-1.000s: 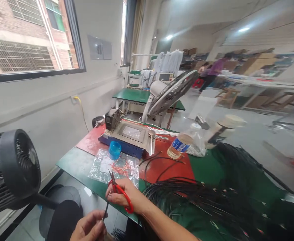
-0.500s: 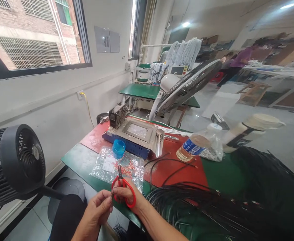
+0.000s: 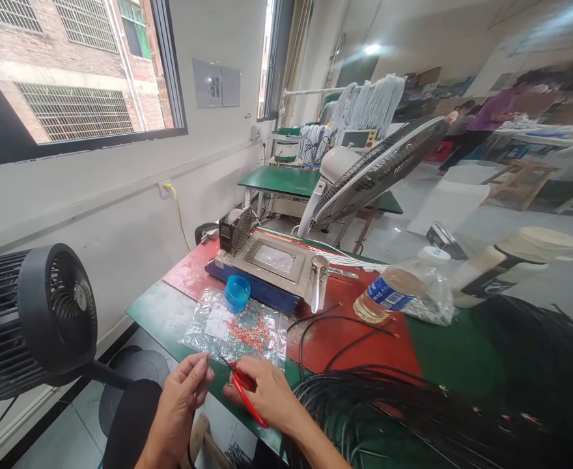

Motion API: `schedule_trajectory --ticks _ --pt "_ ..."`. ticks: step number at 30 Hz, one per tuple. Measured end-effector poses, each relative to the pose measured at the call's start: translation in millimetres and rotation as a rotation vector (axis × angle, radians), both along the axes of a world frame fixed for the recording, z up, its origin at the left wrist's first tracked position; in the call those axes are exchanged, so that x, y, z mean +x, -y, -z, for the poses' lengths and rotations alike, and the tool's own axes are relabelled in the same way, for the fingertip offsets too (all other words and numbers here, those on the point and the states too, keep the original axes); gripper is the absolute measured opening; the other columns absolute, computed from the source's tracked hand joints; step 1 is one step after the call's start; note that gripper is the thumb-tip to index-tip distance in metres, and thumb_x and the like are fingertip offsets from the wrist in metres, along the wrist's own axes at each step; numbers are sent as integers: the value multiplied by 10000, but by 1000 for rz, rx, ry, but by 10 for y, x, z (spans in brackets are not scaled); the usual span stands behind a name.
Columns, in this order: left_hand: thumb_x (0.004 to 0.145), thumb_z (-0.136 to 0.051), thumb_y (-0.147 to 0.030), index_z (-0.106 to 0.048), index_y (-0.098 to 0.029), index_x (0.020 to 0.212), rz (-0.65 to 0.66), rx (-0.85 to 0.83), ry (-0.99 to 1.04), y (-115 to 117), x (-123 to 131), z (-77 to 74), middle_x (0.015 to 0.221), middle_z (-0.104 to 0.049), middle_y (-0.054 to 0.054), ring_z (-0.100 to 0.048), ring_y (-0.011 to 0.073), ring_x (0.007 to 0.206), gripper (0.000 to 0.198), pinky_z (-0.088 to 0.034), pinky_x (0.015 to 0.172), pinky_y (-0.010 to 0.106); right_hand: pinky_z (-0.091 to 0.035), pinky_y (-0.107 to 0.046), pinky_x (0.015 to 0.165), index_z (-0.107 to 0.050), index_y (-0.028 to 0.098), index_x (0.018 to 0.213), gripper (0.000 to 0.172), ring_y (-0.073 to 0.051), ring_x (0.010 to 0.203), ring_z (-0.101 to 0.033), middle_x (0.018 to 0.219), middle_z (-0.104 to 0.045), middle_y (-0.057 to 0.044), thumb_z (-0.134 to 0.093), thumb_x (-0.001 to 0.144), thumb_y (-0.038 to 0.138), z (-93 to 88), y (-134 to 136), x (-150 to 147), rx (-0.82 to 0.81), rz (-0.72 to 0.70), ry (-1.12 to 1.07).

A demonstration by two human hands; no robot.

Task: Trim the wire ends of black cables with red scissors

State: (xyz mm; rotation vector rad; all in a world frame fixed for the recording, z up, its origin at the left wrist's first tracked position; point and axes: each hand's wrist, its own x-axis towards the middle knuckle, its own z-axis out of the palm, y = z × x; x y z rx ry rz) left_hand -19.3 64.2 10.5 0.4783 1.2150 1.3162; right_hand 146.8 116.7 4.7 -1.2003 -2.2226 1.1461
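Observation:
Red-handled scissors (image 3: 248,394) are in my right hand (image 3: 269,397), its fingers wrapped round the handles and the dark blades pointing up and left. My left hand (image 3: 181,397) is closed in a pinch on a black cable (image 3: 191,430), which runs down below the palm; a tiny reddish end shows at the fingertips. The blade tips are close to those fingertips, apart from them. Behind the hands lies a clear plastic bag (image 3: 196,329) strewn with red and pale clippings (image 3: 250,333). A blue round container (image 3: 237,293) stands on the bag.
A blue-based machine (image 3: 252,286) with a small fan sits behind the bag, a metal spoon (image 3: 318,280) on its right end. A labelled bottle (image 3: 387,296) stands farther right. Black cables (image 3: 389,397) cover the table's right front. A black fan (image 3: 55,319) is at left.
The scissors have turned from pointing upward to pointing left, toward my left fingertips. My left hand has risen slightly. The whole view has shifted a little.

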Motion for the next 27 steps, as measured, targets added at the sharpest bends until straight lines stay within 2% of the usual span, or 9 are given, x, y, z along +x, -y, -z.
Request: schedule_trajectory --ticks 3,7,15,27 --pt "756 -675 -358 -669 -160 861 1 -3 -62 -15 33 -33 592 -539 -42 -288 27 457 224 -225 425 141 -155 -245 525 -370 175 561 515 -95 557 -321 599 -401 35 -541 768 613 63 14 -30 13 -9 24" --pt "719 -704 -384 -669 -152 813 -1 -1 -199 -31 72 -55 561 -528 -45 -292 31 449 253 -234 420 159 -157 -244 525 -356 174 561 518 -91 548 -315 584 -385 41 -503 794 613 135 9 -24 21 -11 8" --pt "701 -684 -454 -663 -158 702 61 16 -433 -67 107 -94 530 -512 -44 -293 53 444 297 -230 405 191 -137 -240 506 -315 166 531 564 -79 522 -268 529 -304 59 -477 793 639 162 -8 8 -9 -11 5" --pt "688 -674 -481 -663 -146 697 160 51 -534 -300 62 65 497 -497 -40 -392 104 508 335 -292 500 231 -131 -245 495 -287 162 481 578 -73 503 -240 502 -253 51 -518 751 619 185 -74 55 -97 97 18"
